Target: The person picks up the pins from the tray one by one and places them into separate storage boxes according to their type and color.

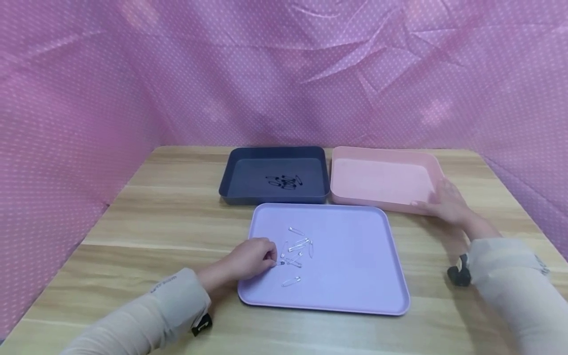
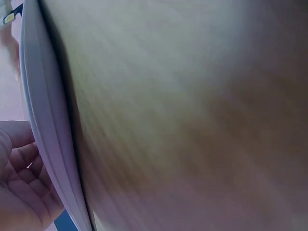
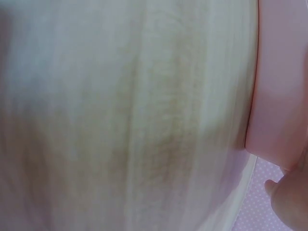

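Note:
My left hand (image 1: 255, 259) reaches over the left side of a lavender tray (image 1: 355, 266) and pinches a safety pin with a dark head (image 1: 281, 263). Beside its fingertips lie several silver safety pins (image 1: 296, 247), loosely scattered on the tray. In the left wrist view the left hand (image 2: 24, 178) appears past the tray's rim, its fingers bent. My right hand (image 1: 448, 204) rests at the near right corner of a pink tray (image 1: 381, 180), thumb stretched along the front rim and fingers along the right side. The right wrist view shows only part of this hand (image 3: 291, 199).
Behind the lavender tray stands a dark blue tray (image 1: 248, 180) holding a small heap of black safety pins (image 1: 286, 182). The pink tray is right next to it. All three trays are on a wooden table (image 1: 168, 207), with a pink dotted curtain (image 1: 266, 74) around it.

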`<action>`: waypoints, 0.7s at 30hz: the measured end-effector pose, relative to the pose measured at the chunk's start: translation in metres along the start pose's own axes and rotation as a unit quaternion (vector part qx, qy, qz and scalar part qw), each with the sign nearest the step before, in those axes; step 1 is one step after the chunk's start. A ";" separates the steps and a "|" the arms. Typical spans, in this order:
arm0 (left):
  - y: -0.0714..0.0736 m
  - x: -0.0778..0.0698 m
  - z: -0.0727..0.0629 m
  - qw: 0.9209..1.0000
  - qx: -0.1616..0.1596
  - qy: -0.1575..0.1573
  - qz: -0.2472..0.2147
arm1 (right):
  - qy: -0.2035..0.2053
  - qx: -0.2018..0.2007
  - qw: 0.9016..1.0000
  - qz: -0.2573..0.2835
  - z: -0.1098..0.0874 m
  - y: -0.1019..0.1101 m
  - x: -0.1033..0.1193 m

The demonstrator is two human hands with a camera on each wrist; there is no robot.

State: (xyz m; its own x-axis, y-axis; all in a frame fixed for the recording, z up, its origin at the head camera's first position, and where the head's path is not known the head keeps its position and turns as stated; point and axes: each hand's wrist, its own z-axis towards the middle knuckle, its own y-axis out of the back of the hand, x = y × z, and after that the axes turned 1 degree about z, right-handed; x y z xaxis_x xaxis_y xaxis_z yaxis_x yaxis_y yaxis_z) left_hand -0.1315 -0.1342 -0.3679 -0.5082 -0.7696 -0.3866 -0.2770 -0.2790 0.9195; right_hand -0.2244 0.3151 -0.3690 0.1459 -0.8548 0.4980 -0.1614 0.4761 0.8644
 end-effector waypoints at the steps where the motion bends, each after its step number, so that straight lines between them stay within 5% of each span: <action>1: 0.000 0.000 0.001 1.000 0.001 0.001 -0.002 | 0.002 -0.004 1.000 0.000 -0.001 0.000 -0.001; 12: 0.015 -0.005 0.004 0.996 0.058 0.002 -0.068 | 0.004 -0.017 1.000 0.022 -0.005 -0.004 0.003; 21: 0.034 -0.018 0.026 0.994 0.059 -0.007 -0.096 | 0.012 -0.017 1.000 0.012 -0.007 -0.001 0.000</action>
State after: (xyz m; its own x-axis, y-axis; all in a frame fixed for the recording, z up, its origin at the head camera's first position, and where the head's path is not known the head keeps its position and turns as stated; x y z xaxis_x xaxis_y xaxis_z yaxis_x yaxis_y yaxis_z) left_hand -0.1526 -0.1149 -0.3319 -0.4484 -0.7001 -0.5557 -0.4631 -0.3498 0.8144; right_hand -0.2173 0.3160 -0.3688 0.1664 -0.8377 0.5201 -0.1322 0.5038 0.8537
